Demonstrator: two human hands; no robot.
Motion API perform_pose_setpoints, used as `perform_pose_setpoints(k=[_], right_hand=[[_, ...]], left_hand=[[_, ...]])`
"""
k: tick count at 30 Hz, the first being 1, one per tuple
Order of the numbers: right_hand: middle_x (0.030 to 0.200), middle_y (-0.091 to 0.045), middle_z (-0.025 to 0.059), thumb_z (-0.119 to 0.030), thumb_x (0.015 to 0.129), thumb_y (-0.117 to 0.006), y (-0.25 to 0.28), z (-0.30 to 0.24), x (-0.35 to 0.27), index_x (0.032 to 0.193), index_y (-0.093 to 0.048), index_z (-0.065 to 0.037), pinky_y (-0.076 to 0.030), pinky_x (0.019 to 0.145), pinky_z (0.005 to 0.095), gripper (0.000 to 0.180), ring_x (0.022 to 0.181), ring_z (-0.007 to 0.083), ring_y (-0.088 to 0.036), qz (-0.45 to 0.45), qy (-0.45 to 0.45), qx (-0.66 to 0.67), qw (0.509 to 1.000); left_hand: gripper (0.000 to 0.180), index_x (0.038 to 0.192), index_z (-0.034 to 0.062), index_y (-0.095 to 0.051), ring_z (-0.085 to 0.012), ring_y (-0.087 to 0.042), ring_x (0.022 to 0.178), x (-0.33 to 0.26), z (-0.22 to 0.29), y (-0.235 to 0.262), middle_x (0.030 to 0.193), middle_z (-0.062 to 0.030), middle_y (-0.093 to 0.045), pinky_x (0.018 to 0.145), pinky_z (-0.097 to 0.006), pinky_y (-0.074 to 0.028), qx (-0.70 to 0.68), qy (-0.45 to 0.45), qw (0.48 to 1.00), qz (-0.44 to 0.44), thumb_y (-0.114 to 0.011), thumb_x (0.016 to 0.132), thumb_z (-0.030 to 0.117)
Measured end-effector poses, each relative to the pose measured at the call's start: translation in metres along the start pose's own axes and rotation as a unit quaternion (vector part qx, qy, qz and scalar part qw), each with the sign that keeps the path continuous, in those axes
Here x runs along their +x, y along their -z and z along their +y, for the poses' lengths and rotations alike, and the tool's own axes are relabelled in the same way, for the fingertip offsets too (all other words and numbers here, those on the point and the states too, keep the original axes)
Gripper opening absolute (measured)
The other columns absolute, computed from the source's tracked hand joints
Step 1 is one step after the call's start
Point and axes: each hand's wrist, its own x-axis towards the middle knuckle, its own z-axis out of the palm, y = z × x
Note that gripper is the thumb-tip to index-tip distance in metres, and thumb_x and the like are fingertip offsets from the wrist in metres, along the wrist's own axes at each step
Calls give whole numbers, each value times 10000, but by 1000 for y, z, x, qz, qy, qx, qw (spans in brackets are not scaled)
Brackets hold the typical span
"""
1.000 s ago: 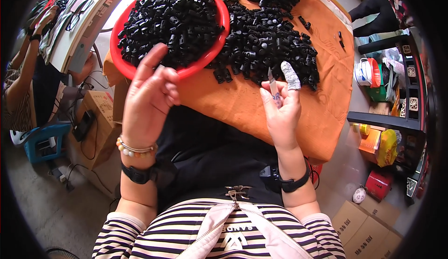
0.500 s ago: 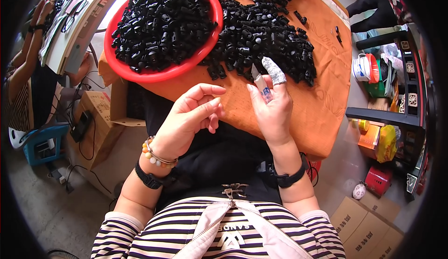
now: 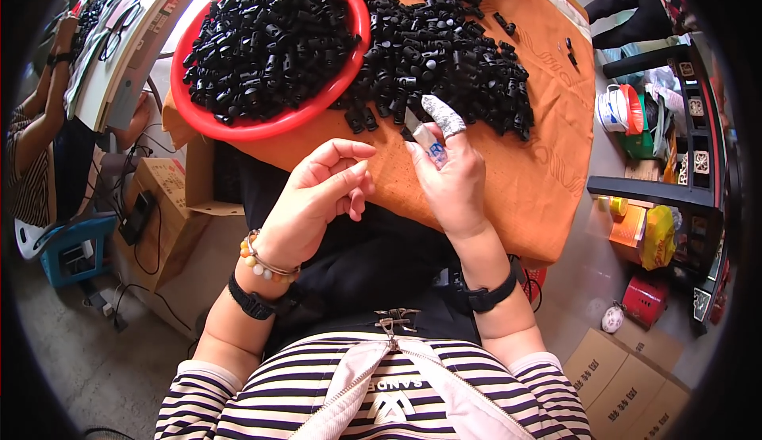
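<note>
- Head view: the left hand (image 3: 321, 192) has come back from the red basin (image 3: 238, 130), seemingly within reach of the small knife (image 3: 434, 149).
- The right hand (image 3: 456, 190) grips that knife; whether the curled left hand pinches anything, I cannot tell.
- Black parts (image 3: 444, 59) lie heaped beside and inside the basin.

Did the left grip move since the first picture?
Yes: the left grip moved rightward and back, so in view it no longer overlaps the red bowl.

Red basin (image 3: 361, 27), black parts (image 3: 444, 59), orange cloth (image 3: 548, 130) (faintly patterned), black-striped cream top (image 3: 270, 376), white-and-blue knife (image 3: 435, 151)
</note>
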Motion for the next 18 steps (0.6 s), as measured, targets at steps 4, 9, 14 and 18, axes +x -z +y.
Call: perform_pose_setpoints(k=[4, 9, 14, 18], right_hand=[[873, -631, 136, 10, 752, -650, -2, 1, -1, 1213, -508, -69, -511, 649, 353, 488, 745, 269, -637, -2, 29, -10, 1000], [847, -613, 91, 16, 792, -630, 0, -9, -7, 1254, -462, -42, -496, 649, 274, 495, 730, 150, -616, -50, -24, 145, 988], [859, -585, 41, 27, 845, -585, 6, -24, -13, 1314, -381, -12, -450, 651, 187, 513, 750, 53, -555, -103, -62, 290, 949], [933, -551, 40, 45, 849, -578, 15, -43, -16, 1337, -350, -21, -431, 726, 162, 542, 820, 48, -532, -135, -107, 316, 933]], left_hand=[[234, 1131, 29, -508, -51, -533, 638, 0, 0, 1, 831, -28, -570, 590, -196, -479, 1, 0, 1000, 0, -518, 924, 137], [241, 1138, 25, -504, -51, -542, 646, -1, 0, -1, 837, -25, -572, 603, -199, -488, 17, -2, 1000, 10, -521, 925, 138], [263, 1158, 18, -497, -53, -551, 664, 0, 0, -6, 860, -20, -581, 617, -198, -491, 19, -7, 1000, 3, -523, 929, 145], [258, 1159, 16, -502, -51, -551, 684, -1, -2, -4, 883, -17, -587, 622, -200, -492, 8, -27, 1000, -13, -510, 938, 148]])
